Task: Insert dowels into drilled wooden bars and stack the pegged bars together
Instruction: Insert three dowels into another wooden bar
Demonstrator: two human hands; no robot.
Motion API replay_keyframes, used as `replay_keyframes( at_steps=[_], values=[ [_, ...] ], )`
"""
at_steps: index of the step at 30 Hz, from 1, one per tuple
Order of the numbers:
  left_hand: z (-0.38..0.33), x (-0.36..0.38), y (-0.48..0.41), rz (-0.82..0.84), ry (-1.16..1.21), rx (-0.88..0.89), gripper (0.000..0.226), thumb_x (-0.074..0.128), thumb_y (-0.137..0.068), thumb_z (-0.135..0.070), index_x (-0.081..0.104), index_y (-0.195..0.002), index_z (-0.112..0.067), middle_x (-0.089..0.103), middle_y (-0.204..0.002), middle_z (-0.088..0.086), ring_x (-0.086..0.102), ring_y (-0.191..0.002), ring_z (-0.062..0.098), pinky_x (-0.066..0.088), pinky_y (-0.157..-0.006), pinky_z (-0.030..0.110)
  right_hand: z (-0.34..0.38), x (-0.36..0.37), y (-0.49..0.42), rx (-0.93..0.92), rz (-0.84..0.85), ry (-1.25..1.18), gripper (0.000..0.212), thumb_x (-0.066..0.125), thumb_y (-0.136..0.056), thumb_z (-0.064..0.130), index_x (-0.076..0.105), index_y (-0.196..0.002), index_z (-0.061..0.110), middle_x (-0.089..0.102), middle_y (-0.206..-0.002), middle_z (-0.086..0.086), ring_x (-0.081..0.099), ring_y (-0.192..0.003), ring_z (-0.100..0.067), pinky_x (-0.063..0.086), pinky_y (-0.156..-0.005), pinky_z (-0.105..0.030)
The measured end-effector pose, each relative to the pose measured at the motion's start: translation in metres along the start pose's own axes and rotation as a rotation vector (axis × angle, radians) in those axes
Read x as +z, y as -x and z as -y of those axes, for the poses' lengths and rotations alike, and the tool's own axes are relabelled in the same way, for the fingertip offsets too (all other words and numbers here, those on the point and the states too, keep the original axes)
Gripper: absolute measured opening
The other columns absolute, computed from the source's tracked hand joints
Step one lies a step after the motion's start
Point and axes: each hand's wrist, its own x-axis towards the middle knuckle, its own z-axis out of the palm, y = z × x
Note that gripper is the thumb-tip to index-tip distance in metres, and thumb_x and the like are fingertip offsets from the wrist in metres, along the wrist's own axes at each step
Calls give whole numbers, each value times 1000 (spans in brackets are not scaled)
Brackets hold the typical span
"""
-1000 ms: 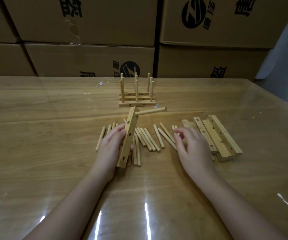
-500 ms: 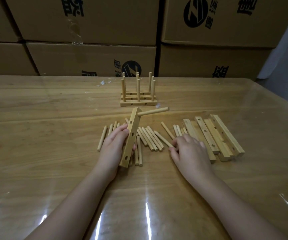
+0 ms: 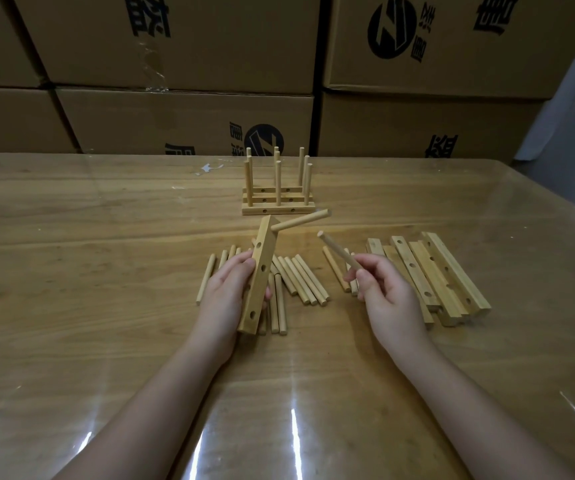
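Wooden bar (image 3: 261,268) in the left hand (image 3: 225,292) stands steeply, its long axis running from the near low end up and away, its drilled face turned to the right. The fingers curl round its left edge, with the thumb behind, and hold it off the table. A seated dowel (image 3: 299,221) juts rightward from its top hole; the holes below it are open.

The right hand (image 3: 388,292) pinches a dowel (image 3: 338,251) by its near end between thumb and fingertips. The dowel's long axis slants up and left, so its free tip points at the bar's upper half, near it but not touching. This gap is what the next move likely turns on: the tip lies right of the open holes, so it should have to travel left and swing square to the drilled face before it can enter.

Loose dowels (image 3: 305,282) lie fanned on the table (image 3: 106,237) below and between the hands, and spare bars (image 3: 441,275) are heaped just right of the right hand. The stack (image 3: 277,202) of pegged bars stands farther back, well apart, with its pegs upright. Glossy clear film covers the tabletop and catches the light. Cardboard boxes (image 3: 175,116) wall off the far side.
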Motion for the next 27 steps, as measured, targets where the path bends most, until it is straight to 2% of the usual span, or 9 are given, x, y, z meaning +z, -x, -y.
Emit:
replay_keyframes(
  at_steps=[1,3,6,9,11,14,20,25,27],
  values=[
    [0,-1,0,3,2,2,26,42,-100,-24,57,-120,-19,66,-60,1,62,-54,7,50,-49,19,0,1,1,-14,3,4,25,46,-95,12,55,-101,35,63,-81,13,54,-70,3,44,-66,-12],
    [0,-1,0,11,14,10,29,41,-100,-23,57,-123,-15,65,-59,2,61,-52,8,49,-48,19,2,2,2,-29,7,11,26,45,-95,14,52,-96,39,58,-74,9,51,-60,-3,42,-55,-15],
    [1,-2,-1,26,26,10,30,41,-100,-22,55,-125,-14,65,-61,3,61,-53,9,49,-48,19,0,0,4,-49,15,47,24,41,-96,16,50,-93,37,47,-61,8,41,-46,-2,32,-41,-15],
    [1,-2,-1,43,48,13,28,41,-100,-21,57,-123,-15,66,-62,5,63,-54,10,49,-48,20,-1,1,4,-126,43,132,19,40,-97,17,54,-102,30,46,-67,13,43,-52,-2,34,-46,-14],
    [2,-2,-1,62,51,24,27,41,-100,-19,58,-120,-15,66,-63,5,63,-55,11,50,-48,20,2,4,5,-215,62,213,23,41,-97,21,57,-113,19,49,-81,15,49,-68,-1,39,-57,-12],
    [1,-3,1,91,36,41,27,40,-100,-18,60,-119,-14,65,-64,7,62,-55,12,49,-49,21,6,6,6,-275,101,269,26,43,-96,19,61,-114,13,53,-90,17,51,-86,0,41,-68,-9],
    [2,-1,3,126,-52,58,25,42,-99,-20,62,-114,-19,67,-64,5,63,-57,12,50,-51,22,9,10,10,-303,138,291,23,50,-94,14,64,-112,11,61,-88,8,54,-80,-3,43,-63,-15],
    [2,2,4,126,-39,66,21,47,-95,-19,66,-104,-23,67,-65,3,65,-60,13,52,-54,21,11,10,13,-354,165,309,24,52,-93,17,65,-111,10,61,-90,9,55,-77,-2,45,-67,-16],
    [2,3,3,118,-29,64,20,47,-96,-18,65,-104,-22,67,-64,2,65,-59,12,52,-53,21,12,9,13,-371,169,322,25,52,-92,19,66,-111,10,61,-89,10,54,-76,-1,44,-65,-13]
  ],
)
